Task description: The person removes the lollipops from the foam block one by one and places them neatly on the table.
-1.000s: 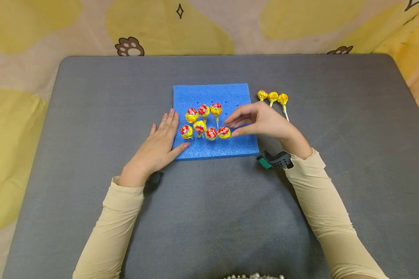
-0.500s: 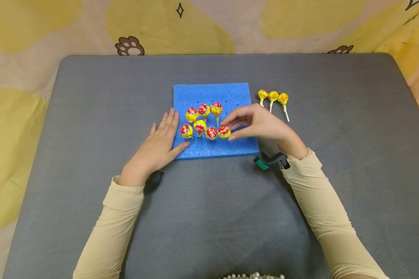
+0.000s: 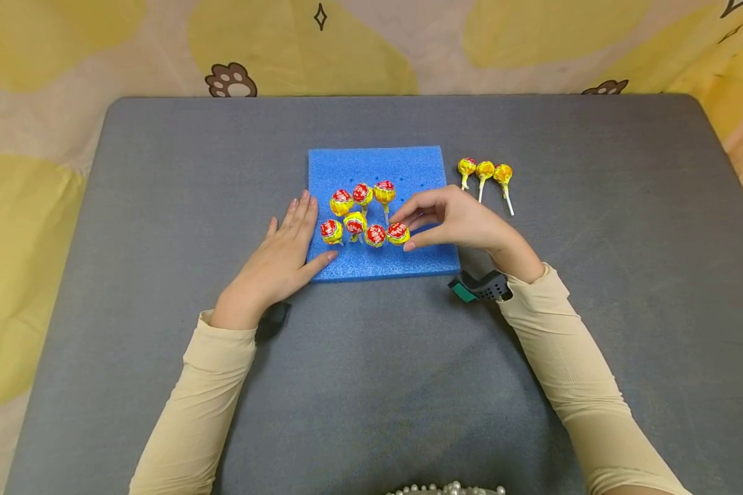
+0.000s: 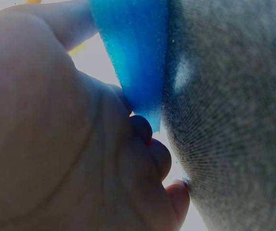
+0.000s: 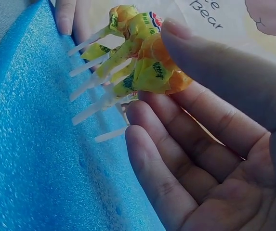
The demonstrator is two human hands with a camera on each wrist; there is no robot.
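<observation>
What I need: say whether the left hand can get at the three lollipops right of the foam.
Probably not directly: the left hand rests at the left edge of the blue foam, with standing lollipops and the right hand between it and the loose lollipops.

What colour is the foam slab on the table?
The foam slab is blue, clearest in the head view.

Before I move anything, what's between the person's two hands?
Seven wrapped lollipops, standing in the blue foam, four in the near row and three behind, lie between the left hand and the right hand. The head view shows this.
</observation>
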